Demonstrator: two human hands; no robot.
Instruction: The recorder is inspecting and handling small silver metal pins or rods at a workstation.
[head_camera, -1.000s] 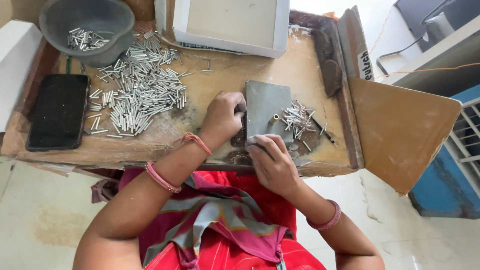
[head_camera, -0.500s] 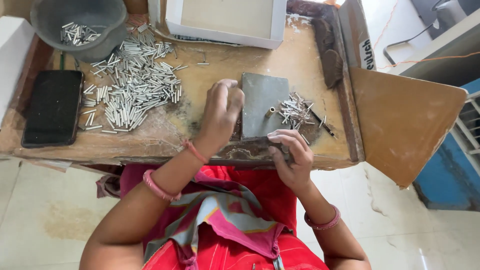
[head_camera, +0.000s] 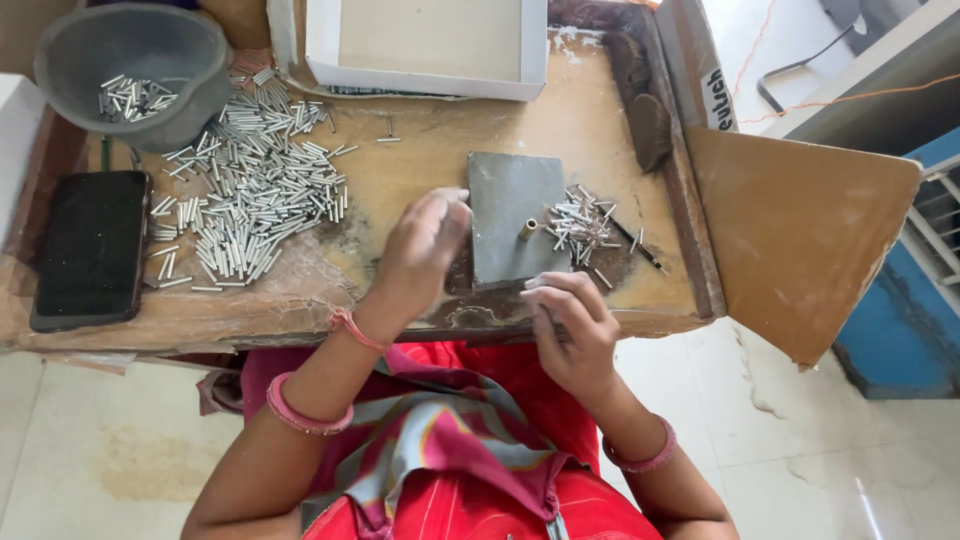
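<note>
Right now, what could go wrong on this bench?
1. The small pile of metal pins lies loose beside the grey block, near the right hand; a brush could scatter them.
2. The big pin heap spreads toward the black phone; pins may roll onto it.
3. The left hand hovers close to the brass post; it could snag.

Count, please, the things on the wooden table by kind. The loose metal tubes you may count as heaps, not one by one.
Heaps of metal tubes: 2, a large heap and a small heap
Grey bowl: 1
Black phone: 1
White tray: 1
Grey block, left hand beside it: 1
Total: 6
</note>
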